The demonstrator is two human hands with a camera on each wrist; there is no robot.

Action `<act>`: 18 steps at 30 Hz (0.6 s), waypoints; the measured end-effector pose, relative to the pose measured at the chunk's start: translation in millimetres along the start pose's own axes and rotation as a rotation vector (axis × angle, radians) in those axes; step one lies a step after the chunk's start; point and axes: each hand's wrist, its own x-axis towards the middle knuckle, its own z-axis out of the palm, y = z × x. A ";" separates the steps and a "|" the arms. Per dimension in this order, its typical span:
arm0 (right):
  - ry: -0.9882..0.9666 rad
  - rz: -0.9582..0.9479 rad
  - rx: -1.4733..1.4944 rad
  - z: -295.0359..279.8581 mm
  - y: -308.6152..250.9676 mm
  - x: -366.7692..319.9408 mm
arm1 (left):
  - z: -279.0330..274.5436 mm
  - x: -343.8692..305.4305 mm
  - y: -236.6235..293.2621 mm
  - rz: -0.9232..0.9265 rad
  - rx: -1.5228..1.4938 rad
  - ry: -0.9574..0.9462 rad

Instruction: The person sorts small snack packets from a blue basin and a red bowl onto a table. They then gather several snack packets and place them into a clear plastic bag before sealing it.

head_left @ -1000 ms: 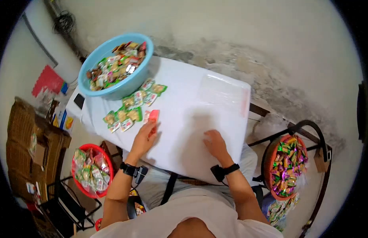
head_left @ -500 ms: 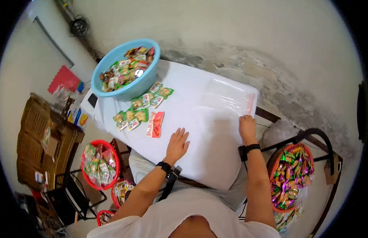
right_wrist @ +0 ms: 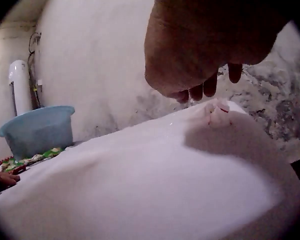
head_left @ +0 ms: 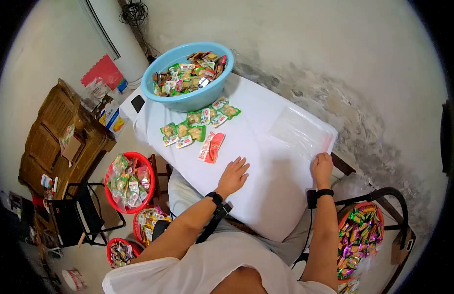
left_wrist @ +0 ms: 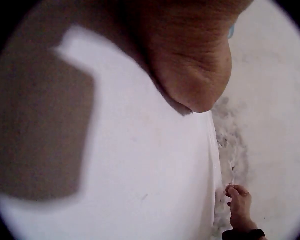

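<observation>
My left hand [head_left: 233, 177] rests on the white-covered table with its fingers spread, holding nothing. Just beyond it lies a red and white snack packet [head_left: 211, 147]. Farther back, several green and white snack packets [head_left: 190, 131] sit in two rows. At the table's right side, my right hand [head_left: 322, 169] pinches the near edge of a clear plastic bag [head_left: 299, 131] from a flat stack with a reddish strip. In the right wrist view, the bag's edge [right_wrist: 219, 114] stands raised and crumpled below the fingers; the exact pinch point is hidden.
A blue basin [head_left: 187, 100] of mixed snack packets stands at the table's back left, beside a dark phone [head_left: 137, 103]. Red baskets [head_left: 151, 188] of packets are on the floor at left. Another basket [head_left: 382, 230] with shiny wrapped sweets stands at right. A wall runs behind the table.
The left hand let go of the red packet, leaving it on the table, and moved right. My right hand went right and forward to the plastic bags. The head view has turned.
</observation>
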 end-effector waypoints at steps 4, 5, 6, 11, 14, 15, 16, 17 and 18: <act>0.061 0.012 0.062 2.3 0.2 10.6 | 2.0 1.1 -0.8 0.031 -0.005 0.007; 0.063 0.000 0.062 4.9 2.3 11.4 | 4.9 0.0 -4.1 0.024 -0.004 0.021; 0.006 -0.018 0.044 1.4 -0.2 10.6 | 8.4 -0.4 -6.3 0.023 -0.006 0.030; -0.268 -0.087 -0.201 11.6 3.2 -2.5 | 2.1 1.1 -0.6 0.042 0.009 0.042; -0.266 -0.060 -0.168 13.9 3.3 -1.7 | -1.7 2.0 4.3 0.027 0.007 0.044; -0.246 -0.064 -0.148 14.9 2.6 -1.6 | -1.6 2.2 3.9 0.037 0.008 0.035; -0.244 -0.051 -0.148 17.3 2.6 -1.4 | -1.5 2.8 3.5 0.033 0.019 0.024; -0.197 -0.043 -0.142 19.1 2.6 0.1 | -1.1 4.1 3.2 0.029 0.029 0.014; -0.151 -0.038 -0.138 18.1 1.4 2.4 | -1.1 4.5 3.1 0.038 0.028 0.009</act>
